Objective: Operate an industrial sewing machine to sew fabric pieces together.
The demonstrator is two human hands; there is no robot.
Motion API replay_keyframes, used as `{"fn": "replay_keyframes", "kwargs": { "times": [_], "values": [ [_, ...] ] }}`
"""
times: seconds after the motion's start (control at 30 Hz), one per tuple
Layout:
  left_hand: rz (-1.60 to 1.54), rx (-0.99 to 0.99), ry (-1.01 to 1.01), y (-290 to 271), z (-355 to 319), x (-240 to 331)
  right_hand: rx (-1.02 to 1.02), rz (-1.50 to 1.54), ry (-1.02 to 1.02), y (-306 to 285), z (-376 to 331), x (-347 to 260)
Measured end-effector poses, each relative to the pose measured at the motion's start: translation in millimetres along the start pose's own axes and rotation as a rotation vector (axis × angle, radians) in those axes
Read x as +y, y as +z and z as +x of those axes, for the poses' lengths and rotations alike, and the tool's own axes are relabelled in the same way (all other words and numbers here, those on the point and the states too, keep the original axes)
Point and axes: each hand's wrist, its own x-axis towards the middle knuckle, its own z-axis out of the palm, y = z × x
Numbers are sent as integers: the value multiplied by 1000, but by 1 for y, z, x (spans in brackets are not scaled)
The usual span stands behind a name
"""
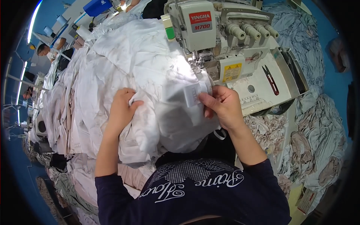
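White, thin, crumpled fabric [123, 48] lies in a broad heap across the middle and left of the scene, reaching under the white-and-grey metal overlock sewing machine [200, 28] on the far side. The left hand [122, 109] rests on the near part of it, its forearm rising almost straight from the near left; the fingers curl over toward the far side, the thumb points right, and a fold of cloth is caught between them. The right hand [225, 107] comes in from the near right, its forearm slanting far and left. Its thumb and forefinger pinch the right edge of a small white rectangular label [192, 94] (dark print shows on its face), while the other fingers curl in below. That label sits just near of the machine's needle area. Farther right, red-handled thread snips [270, 80] with dark blades lie on the machine's pale flat plate [266, 95].
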Motion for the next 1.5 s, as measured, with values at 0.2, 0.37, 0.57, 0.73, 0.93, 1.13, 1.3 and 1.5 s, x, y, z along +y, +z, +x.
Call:
{"fn": "replay_keyframes", "kwargs": {
  "times": [0.2, 0.37, 0.57, 0.73, 0.93, 1.13, 1.3, 1.5],
  "values": [
    [-273, 298, -202, -6, 8, -9, -48, 129, -21, -7, 4, 8],
    [-231, 599, -150, -31, 34, -3, -63, 124, -28, -9, 5, 11],
    [-119, 705, -94, -60, 78, -18, -11, 126, -32, -3, 4, 6],
    [-17, 715, -41, -77, 115, -40, -12, 91, -4, -4, 4, 3],
    [237, 589, -105, -86, 136, -62, -13, 61, -22, -5, 7, 6],
    [-216, 307, 523, -62, 78, 85, -13, 67, 10, -9, 5, 3],
    [-217, 12, 725, -14, 35, 137, 2, 152, -133, 1, -2, 6],
    [-181, 96, 600, -18, 42, 149, 269, -688, -215, 3, -44, -6]
  ]
}}
